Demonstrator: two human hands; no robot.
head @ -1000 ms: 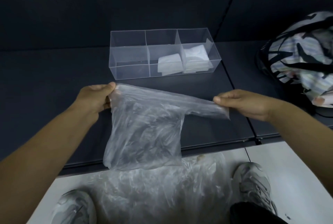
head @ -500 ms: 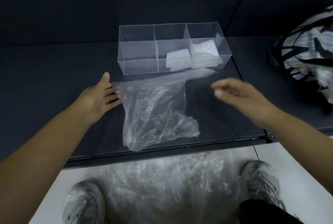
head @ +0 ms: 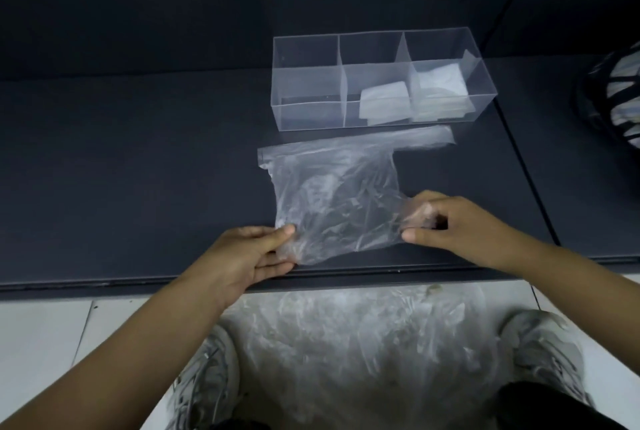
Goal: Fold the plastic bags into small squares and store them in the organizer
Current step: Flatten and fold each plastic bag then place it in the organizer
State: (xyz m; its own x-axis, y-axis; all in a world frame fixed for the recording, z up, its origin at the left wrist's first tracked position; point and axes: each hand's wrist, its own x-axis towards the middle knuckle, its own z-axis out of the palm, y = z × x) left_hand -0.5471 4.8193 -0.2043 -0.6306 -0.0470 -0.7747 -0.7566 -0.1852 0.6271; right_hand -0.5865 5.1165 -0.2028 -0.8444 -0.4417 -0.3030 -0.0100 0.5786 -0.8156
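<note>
Surface (head: pixel 138 170), dark, matte and flat, spans the view from 9 to 3 o'clock. It is probably the best aid for this step: drawing the film taut against it should press the creases out before the first fold.

At 6 o'clock, on the floor between two grey shoes (head: pixel 207 370), lies a pile of loose bags (head: pixel 363 343), shiny and heavily crinkled.

The plastic bag (head: pixel 336 194) being worked lies at the centre of the surface, just at 6 o'clock of the organizer (head: pixel 311 111). It is thin, clear, wrinkled film with a roughly rectangular body. Its handle strip runs toward 2 o'clock along the organizer's front wall, and I judge that it should be laid over the body early, or it will stick out of the finished square.

The organizer, at 12 to 1 o'clock, is a rigid transparent box with three compartments side by side.

The left hand (head: pixel 249 256) has thumb and fingers (head: pixel 285 231) clamped on the bag's 7 o'clock corner. The right hand (head: pixel 457 222) pinches the 4 o'clock edge the same way. An even outward pull seems wise, as such film slips easily.

Folded white squares (head: pixel 382 100) sit in the middle and right compartments.
</note>
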